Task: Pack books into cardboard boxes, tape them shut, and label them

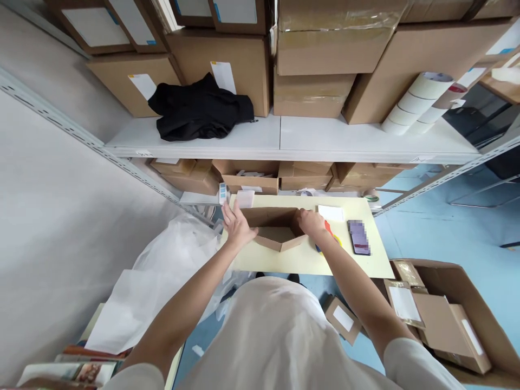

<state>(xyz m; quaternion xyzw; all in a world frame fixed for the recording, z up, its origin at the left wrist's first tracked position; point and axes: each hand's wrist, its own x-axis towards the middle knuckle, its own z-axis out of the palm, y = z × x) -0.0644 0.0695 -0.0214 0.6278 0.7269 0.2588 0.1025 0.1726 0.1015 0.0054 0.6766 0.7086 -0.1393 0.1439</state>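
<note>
An open-topped cardboard box (280, 244) sits on the pale yellow table, its front wall creased outward. My left hand (239, 225) rests at the box's left side with its fingers stretched out and spread. Just beyond those fingertips is a small white and blue packet (223, 193), beside a pale pink pad (245, 199). At the far right corner of the box, my right hand (312, 222) has its fingers curled over the wall. A red, yellow and blue tape roll or dispenser (337, 241) is partly hidden behind my right forearm.
On the table (300, 265) lie a phone (359, 237) and a white card (330, 213). A shelf (317, 135) with cartons, a black garment (201, 108) and tape rolls (418, 103) spans above. Plastic wrapping (174, 260) is left; a large carton (459, 281) of boxes stands right.
</note>
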